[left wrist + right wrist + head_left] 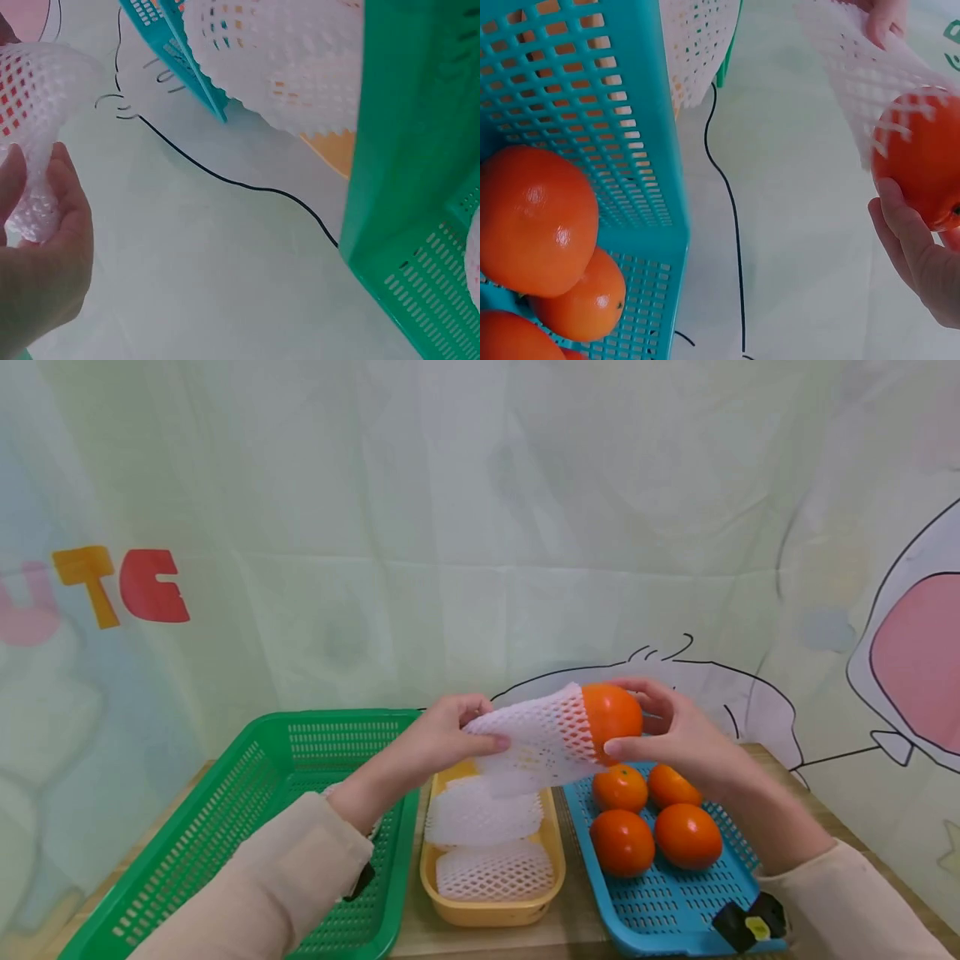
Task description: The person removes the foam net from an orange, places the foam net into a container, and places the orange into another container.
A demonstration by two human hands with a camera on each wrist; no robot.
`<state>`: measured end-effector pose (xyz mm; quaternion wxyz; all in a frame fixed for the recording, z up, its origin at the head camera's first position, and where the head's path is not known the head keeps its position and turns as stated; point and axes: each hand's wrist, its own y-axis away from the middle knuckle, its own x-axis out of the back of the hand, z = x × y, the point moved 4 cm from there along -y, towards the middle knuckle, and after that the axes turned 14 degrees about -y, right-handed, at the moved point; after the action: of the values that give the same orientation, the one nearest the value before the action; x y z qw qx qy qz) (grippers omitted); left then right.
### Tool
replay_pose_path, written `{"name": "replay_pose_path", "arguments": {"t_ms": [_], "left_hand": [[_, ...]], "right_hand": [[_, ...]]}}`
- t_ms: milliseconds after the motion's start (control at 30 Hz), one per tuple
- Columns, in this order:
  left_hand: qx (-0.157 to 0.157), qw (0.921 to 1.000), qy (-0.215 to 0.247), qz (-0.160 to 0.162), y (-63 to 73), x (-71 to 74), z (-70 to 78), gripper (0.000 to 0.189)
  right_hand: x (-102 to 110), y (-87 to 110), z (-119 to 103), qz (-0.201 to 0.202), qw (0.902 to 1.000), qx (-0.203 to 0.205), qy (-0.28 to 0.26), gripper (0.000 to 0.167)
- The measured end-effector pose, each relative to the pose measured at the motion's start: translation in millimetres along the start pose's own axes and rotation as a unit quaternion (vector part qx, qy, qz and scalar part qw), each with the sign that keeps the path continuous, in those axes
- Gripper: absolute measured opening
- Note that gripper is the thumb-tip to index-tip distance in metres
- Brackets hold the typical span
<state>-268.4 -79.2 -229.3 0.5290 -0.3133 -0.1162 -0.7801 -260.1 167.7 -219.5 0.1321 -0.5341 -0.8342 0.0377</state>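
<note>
Over the middle of the table, my left hand pinches the closed-up end of a white foam net sleeve. My right hand grips an orange by its right side, thumb below and fingers behind. The sleeve's wide mouth overlaps the orange's left part, while the right part is bare. In the left wrist view the sleeve is bunched between the thumb and fingers. The right wrist view shows the net strands lying over the upper side of the orange.
A yellow tray with more foam sleeves stands in the middle. At the right, a blue basket holds several oranges. The large green basket on the left has a netted thing inside, mostly hidden by my left arm.
</note>
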Motion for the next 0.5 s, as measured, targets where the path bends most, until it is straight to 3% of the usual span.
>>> {"name": "replay_pose_path", "arguments": {"t_ms": [200, 500], "left_hand": [[0.032, 0.9969, -0.047, 0.054, -5.0, 15.4, -16.1, 0.016], [0.073, 0.9907, -0.078, 0.085, -19.3, 25.4, -39.7, 0.021]], "right_hand": [[14, 2.0, 6, 0.004, 0.9995, -0.010, 0.030, 0.061], [23, 2.4, 23, -0.021, 0.9926, -0.056, 0.106, 0.068]]}}
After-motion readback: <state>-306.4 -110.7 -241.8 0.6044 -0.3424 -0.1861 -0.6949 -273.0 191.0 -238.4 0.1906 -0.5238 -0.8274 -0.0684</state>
